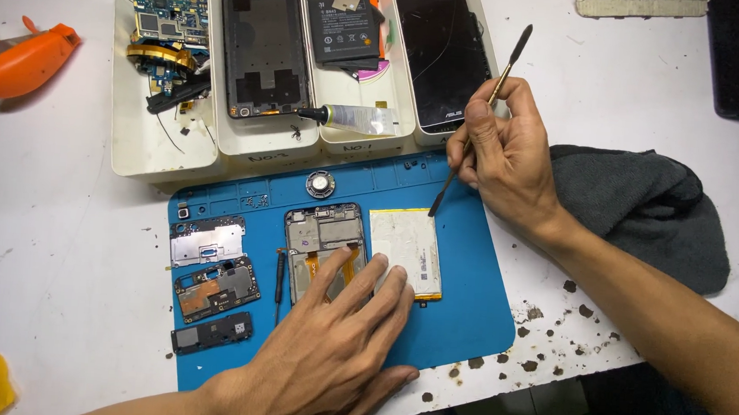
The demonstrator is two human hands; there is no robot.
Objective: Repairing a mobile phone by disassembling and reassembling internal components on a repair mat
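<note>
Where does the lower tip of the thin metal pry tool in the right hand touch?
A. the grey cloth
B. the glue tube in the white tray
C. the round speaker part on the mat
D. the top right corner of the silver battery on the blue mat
D: the right hand holds the pry tool, and its lower tip meets the top right corner of the silver battery on the blue mat.

Hands (325,352) on phone frame (325,248), spudger (480,111)

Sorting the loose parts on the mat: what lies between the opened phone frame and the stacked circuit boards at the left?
In the head view, a small dark screwdriver lies on the blue mat between the phone frame and the circuit boards.
</note>
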